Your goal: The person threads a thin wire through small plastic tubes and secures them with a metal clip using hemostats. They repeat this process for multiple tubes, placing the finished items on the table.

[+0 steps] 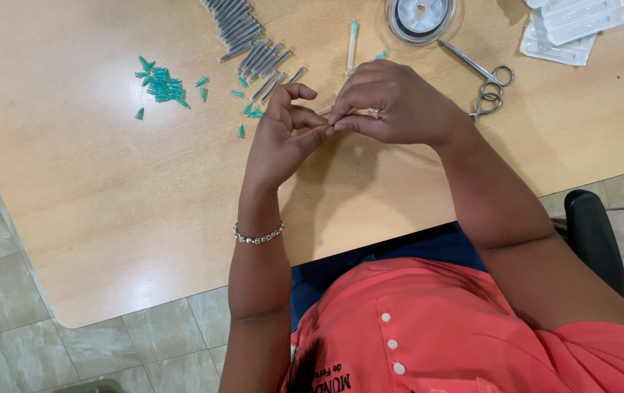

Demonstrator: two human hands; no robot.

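My left hand [277,142] and my right hand [398,102] meet just above the worktop [108,182], fingertips pinched together on something very small; what sits between them is hidden by the fingers themselves, though a thin pale stick [324,110] shows just behind the pinch and seems to pass under my right fingers. Both hands are closed in a fine pinch, thumb against forefinger, the left with its other fingers curled up and away; I cannot tell exactly what each grips.

Beyond my knuckles lies a row of slim grey tubes [243,40], and near them a few loose teal caps; a denser heap of teal caps [161,84] lies well apart to the left. A capped teal-tipped piece [353,44] lies near the right hand, with scissors [488,84] to its right, a round spool of thread or wire [421,16] at the far edge, and clear blister packs [566,25] in the corner.

I judge this to be the fitting step, two tiny parts being joined or threaded at the fingertips; the next move, as I see it, calls for steady alignment and light pressure, keeping the pinch close so nothing slips onto the worktop.
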